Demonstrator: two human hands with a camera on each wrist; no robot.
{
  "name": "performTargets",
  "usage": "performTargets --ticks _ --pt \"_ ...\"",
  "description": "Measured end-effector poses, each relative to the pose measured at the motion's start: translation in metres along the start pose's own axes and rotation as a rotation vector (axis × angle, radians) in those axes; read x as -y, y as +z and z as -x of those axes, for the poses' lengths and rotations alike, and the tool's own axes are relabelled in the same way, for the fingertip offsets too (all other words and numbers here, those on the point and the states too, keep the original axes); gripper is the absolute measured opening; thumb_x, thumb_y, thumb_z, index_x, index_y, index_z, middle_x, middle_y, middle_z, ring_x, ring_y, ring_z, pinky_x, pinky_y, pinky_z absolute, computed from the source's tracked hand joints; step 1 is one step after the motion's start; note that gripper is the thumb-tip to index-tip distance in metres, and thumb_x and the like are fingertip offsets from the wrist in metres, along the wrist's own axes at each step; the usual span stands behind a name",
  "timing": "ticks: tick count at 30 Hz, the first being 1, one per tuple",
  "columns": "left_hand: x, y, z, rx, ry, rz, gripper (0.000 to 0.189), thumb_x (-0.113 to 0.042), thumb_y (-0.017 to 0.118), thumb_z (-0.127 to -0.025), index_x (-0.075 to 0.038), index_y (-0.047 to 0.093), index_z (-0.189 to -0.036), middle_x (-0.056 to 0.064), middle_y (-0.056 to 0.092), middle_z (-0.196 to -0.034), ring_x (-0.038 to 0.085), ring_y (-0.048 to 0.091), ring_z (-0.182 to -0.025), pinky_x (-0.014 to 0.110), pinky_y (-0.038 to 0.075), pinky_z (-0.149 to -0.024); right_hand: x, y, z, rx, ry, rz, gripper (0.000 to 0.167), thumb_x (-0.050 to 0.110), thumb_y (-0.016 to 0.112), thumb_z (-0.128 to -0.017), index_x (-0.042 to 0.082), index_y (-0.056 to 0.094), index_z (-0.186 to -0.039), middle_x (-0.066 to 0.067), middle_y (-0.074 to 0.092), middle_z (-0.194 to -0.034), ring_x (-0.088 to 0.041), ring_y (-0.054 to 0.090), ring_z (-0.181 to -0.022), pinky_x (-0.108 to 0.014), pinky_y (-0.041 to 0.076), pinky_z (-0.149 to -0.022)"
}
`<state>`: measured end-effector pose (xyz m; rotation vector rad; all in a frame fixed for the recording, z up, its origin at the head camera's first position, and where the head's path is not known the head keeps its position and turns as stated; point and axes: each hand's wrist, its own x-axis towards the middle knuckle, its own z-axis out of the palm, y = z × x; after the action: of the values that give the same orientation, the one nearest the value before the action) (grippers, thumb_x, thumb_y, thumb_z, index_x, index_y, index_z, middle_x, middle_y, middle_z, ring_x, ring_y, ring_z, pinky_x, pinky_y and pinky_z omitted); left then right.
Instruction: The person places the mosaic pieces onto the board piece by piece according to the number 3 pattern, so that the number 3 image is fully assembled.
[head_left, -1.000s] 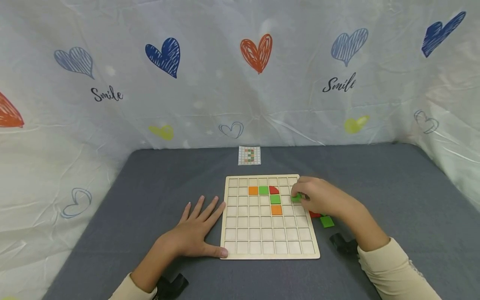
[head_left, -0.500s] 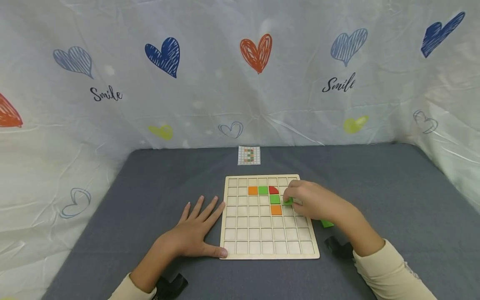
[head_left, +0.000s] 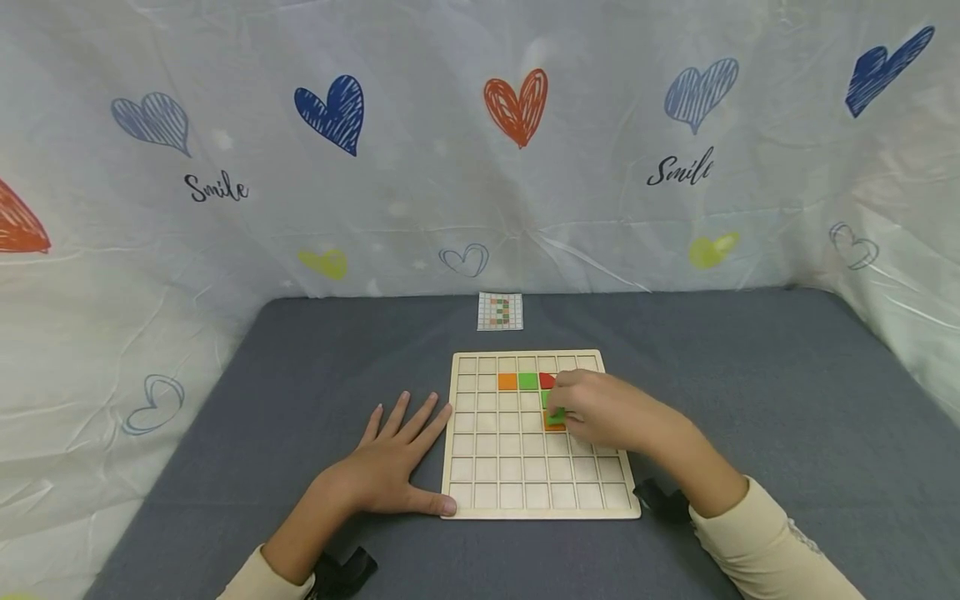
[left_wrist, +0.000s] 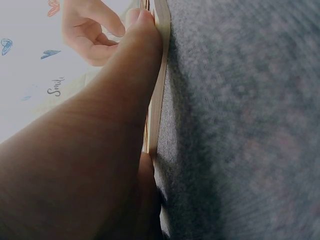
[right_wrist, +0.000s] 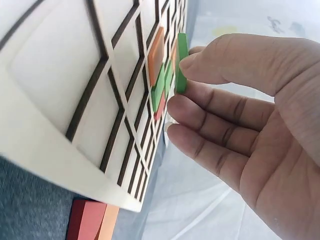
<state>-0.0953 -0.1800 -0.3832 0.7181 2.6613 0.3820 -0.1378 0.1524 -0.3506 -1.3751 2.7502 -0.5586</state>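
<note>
My right hand pinches a green square tile between thumb and fingers, standing on edge in the right wrist view. It is over the gridded wooden board, overlapping an orange tile in the head view. In the board's upper row sit an orange tile, a green tile and a red tile with a rounded side. Another green tile lies below the red one, partly covered by my fingers in the head view. My left hand rests with spread fingers along the board's left edge, thumb on its near corner.
A small card printed with a coloured grid pattern lies behind the board. Beside the board's right edge are loose tiles, red and orange, hidden by my right arm in the head view. A white sheet with hearts hangs behind the grey table.
My right hand has moved left across the board with the green tile, from near the right edge to over the orange tile. My left hand has stayed put.
</note>
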Motion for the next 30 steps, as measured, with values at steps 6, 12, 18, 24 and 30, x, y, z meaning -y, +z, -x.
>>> performTargets --ticks 6,12,18,24,30 --pt "-0.001 0.0 0.0 0.003 -0.004 -0.003 0.118 -0.085 0.061 -0.074 -0.024 0.012 -0.163 0.004 0.003 -0.168 0.039 -0.009 -0.15 0.068 -0.004 -0.113 0.004 0.005 -0.005 -0.002 -0.022 0.003 0.028 -0.013 0.062 -0.078 0.013 0.071 -0.08 0.006 0.058 -0.081 -0.009 0.053 -0.074 -0.026 0.048 -0.067" --pt "-0.001 -0.001 0.0 0.006 -0.011 0.007 0.119 -0.085 0.061 -0.073 -0.025 0.013 -0.163 0.004 0.002 -0.168 0.039 -0.009 -0.15 0.068 -0.004 -0.112 0.009 0.008 -0.011 0.024 -0.026 0.014 0.028 -0.014 0.06 -0.076 0.013 0.066 -0.077 0.008 0.053 -0.077 -0.007 0.047 -0.069 -0.024 0.045 -0.064" --pt "-0.001 -0.001 -0.001 0.007 -0.013 0.001 0.119 -0.086 0.06 -0.073 -0.025 0.012 -0.163 0.004 0.002 -0.168 0.039 -0.01 -0.15 0.068 -0.004 -0.113 0.011 0.011 -0.018 0.043 -0.031 0.054 0.03 -0.015 0.058 -0.075 0.014 0.063 -0.076 0.009 0.049 -0.075 -0.008 0.046 -0.069 -0.024 0.044 -0.064" --pt "-0.001 0.0 -0.002 0.005 -0.013 0.0 0.12 -0.087 0.06 -0.072 -0.026 0.012 -0.163 0.003 0.002 -0.168 0.038 -0.01 -0.151 0.068 -0.004 -0.113 0.013 0.014 -0.024 0.045 -0.019 0.084 0.03 -0.014 0.058 -0.077 0.015 0.062 -0.074 0.009 0.046 -0.073 -0.008 0.044 -0.067 -0.023 0.041 -0.061" --pt "-0.001 -0.001 -0.002 0.005 -0.014 -0.004 0.12 -0.087 0.059 -0.072 -0.026 0.012 -0.163 0.003 0.002 -0.168 0.039 -0.009 -0.151 0.068 -0.004 -0.113 0.016 0.017 -0.027 0.024 -0.027 0.098 0.032 -0.014 0.06 -0.077 0.016 0.056 -0.069 0.009 0.04 -0.069 -0.008 0.039 -0.064 -0.023 0.037 -0.059"
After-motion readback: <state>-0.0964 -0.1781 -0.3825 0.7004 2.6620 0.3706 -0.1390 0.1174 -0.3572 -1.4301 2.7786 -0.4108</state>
